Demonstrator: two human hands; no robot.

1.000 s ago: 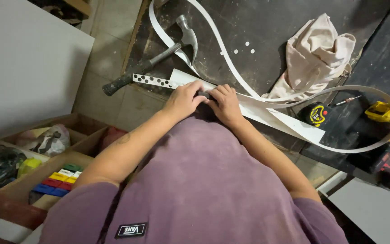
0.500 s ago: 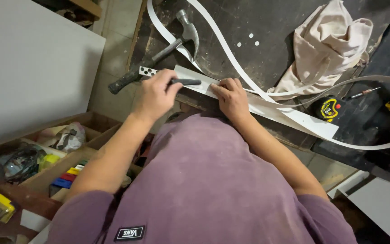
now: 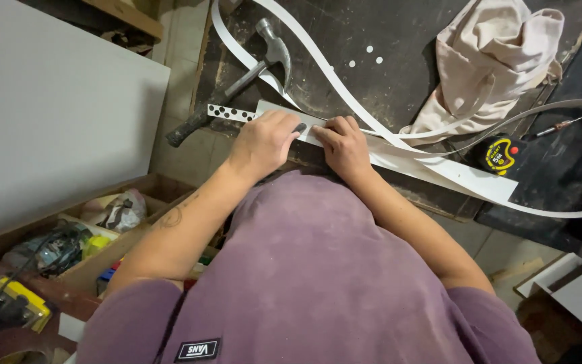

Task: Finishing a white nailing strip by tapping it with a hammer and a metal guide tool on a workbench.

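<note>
White strip (image 3: 439,168) lies flat along the near edge of the dark tabletop (image 3: 345,40), pinned there by both hands, apparently to steady it. Left hand (image 3: 264,143) curls closed around a small dark tool (image 3: 300,127) resting on the strip; right hand (image 3: 342,146) presses down, fingers (image 3: 328,129) flat. Hammer (image 3: 237,81) lies farther left.

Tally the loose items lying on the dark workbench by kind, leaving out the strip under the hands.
Hammer: 1
Tape measure: 1
Screwdriver: 1
Cloth bag: 1
Perforated metal strip: 1
Curled white edge band: 1
Total: 6
</note>
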